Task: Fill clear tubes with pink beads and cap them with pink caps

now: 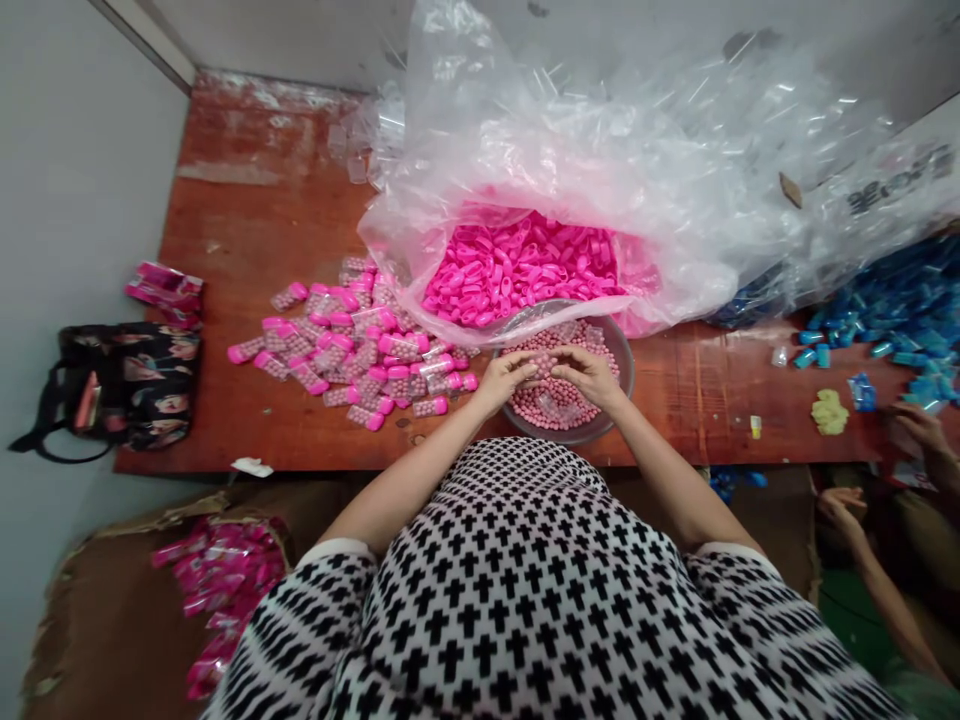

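Fingers (525,366) together over pink beads (556,412) in bowl (627,378).

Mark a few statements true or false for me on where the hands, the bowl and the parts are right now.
1. The left hand and right hand are both over the bowl of pink beads. True.
2. The pile of pink-capped tubes lies to the right of the bowl. False: it lies to the left of it.
3. The clear plastic bag behind the bowl holds pink caps. True.
4. The blue parts lie at the left end of the table. False: they are at the right end, near another person's hand.
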Demonstrator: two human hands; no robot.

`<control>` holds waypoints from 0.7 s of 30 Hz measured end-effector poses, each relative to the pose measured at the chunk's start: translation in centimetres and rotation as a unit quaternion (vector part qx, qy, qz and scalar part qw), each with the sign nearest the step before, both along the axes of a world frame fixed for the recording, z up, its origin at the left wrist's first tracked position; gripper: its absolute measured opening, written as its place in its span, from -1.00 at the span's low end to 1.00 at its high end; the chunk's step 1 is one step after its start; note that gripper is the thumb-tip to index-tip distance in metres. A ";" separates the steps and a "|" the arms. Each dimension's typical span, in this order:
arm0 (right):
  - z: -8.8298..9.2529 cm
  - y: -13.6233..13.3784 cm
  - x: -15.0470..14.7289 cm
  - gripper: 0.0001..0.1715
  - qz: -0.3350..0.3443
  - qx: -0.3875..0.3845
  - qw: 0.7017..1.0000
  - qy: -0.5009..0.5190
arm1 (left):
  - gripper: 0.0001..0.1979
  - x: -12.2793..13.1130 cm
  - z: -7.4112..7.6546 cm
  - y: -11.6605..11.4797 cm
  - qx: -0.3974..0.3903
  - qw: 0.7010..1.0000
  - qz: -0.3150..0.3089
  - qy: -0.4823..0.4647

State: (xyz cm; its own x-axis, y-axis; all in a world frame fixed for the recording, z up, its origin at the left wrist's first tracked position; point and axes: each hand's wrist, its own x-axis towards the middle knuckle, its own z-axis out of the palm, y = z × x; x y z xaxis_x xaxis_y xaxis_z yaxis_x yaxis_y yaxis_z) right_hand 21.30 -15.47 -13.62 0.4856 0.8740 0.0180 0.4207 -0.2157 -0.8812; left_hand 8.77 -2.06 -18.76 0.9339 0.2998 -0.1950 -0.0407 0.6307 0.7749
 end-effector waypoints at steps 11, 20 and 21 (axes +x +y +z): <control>1.7 0.4 -0.7 -0.48 0.005 -0.027 0.992 0.121 | -0.57 0.1 -0.9 0.4 0.143 0.988 0.018 -0.050; 2.9 1.7 -2.2 -0.71 -0.126 0.042 0.990 -0.055 | -0.70 0.1 -0.7 1.0 0.287 0.957 0.030 -0.035; 3.1 1.9 -2.4 -0.73 -0.113 0.033 0.988 -0.098 | -0.71 0.1 -0.6 1.0 0.295 0.954 0.028 -0.040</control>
